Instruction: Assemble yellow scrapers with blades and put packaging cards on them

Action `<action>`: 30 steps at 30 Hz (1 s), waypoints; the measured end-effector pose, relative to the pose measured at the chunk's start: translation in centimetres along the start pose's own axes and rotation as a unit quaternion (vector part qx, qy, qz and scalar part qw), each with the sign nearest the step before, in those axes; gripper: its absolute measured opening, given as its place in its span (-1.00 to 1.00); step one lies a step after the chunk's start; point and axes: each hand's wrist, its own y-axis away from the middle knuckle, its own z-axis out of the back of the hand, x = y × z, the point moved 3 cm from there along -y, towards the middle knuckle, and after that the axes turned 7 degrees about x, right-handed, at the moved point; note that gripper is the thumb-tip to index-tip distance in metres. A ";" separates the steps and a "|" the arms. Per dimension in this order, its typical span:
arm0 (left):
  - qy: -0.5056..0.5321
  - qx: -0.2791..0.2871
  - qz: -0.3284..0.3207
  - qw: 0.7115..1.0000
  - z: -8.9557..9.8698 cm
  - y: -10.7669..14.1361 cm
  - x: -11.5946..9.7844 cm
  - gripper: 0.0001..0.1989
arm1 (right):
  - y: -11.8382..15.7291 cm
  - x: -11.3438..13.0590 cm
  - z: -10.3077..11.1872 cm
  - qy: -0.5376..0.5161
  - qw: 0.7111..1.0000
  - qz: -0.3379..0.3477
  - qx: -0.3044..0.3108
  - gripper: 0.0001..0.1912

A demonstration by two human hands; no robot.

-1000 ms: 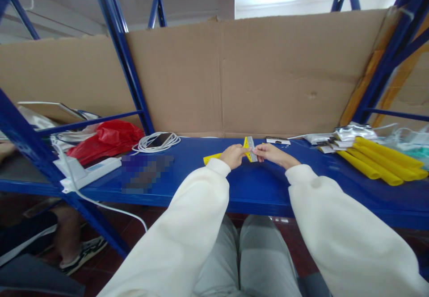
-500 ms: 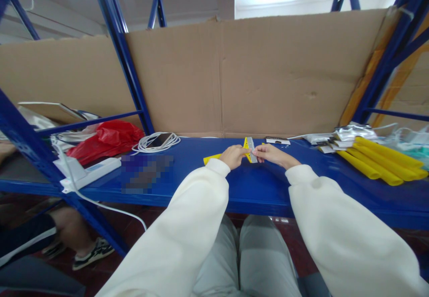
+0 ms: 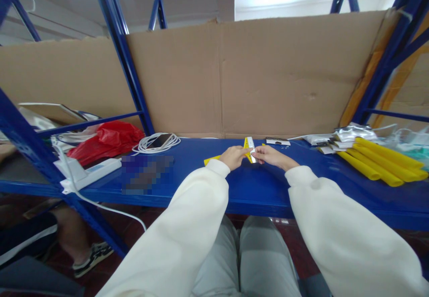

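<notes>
A yellow scraper [image 3: 212, 159] with a tube-like handle lies across in front of me, its flared head turned to the right. My left hand [image 3: 233, 157] is closed around it just behind the head. Along the head's wide end runs a straight, pale, shiny blade-like strip [image 3: 250, 144]. The thumb and fingers of my right hand [image 3: 268, 154] pinch the near part of that strip. Beyond my right hand, a small flat black-and-white packet [image 3: 277, 141] rests by the cardboard.
Several yellow handles [image 3: 378, 163] with silver-wrapped ends are piled at right on the blue tabletop [image 3: 261, 190]. A coiled white cable [image 3: 142, 145], phone [image 3: 160, 140], power strip [image 3: 100, 172] and red bag [image 3: 110, 138] lie left. Cardboard [image 3: 268, 73] walls the back. Another person's leg [image 3: 72, 234] shows lower left.
The strip on the scraper's head looks brighter and whiter than before, as if tilted slightly. Both hands keep nearly the same place and grip.
</notes>
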 end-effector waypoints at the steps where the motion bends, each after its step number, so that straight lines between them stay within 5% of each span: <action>1: 0.000 0.001 -0.005 1.000 0.0 0.0 0.0 -0.57 | 0.0 0.0 0.0 0.001 1.000 0.002 0.000 -0.52; 15: 0.021 -0.006 0.022 1.000 0.1 -0.2 -0.1 -0.58 | -0.3 -0.2 1.0 0.029 0.999 0.009 -0.021 -0.52; 19: 0.036 0.004 0.042 0.998 0.2 -0.4 0.0 -0.58 | -0.2 -0.7 3.5 0.063 0.984 -0.020 -0.163 -0.69; 24: 0.034 0.012 0.055 0.998 0.2 -0.3 0.2 -0.58 | 0.4 -1.8 6.6 0.229 0.924 -0.086 -0.294 -0.79; 30: 0.056 0.012 0.075 0.996 0.4 -0.3 0.2 -0.60 | -0.9 -3.8 7.9 0.336 0.896 -0.209 -0.202 -0.83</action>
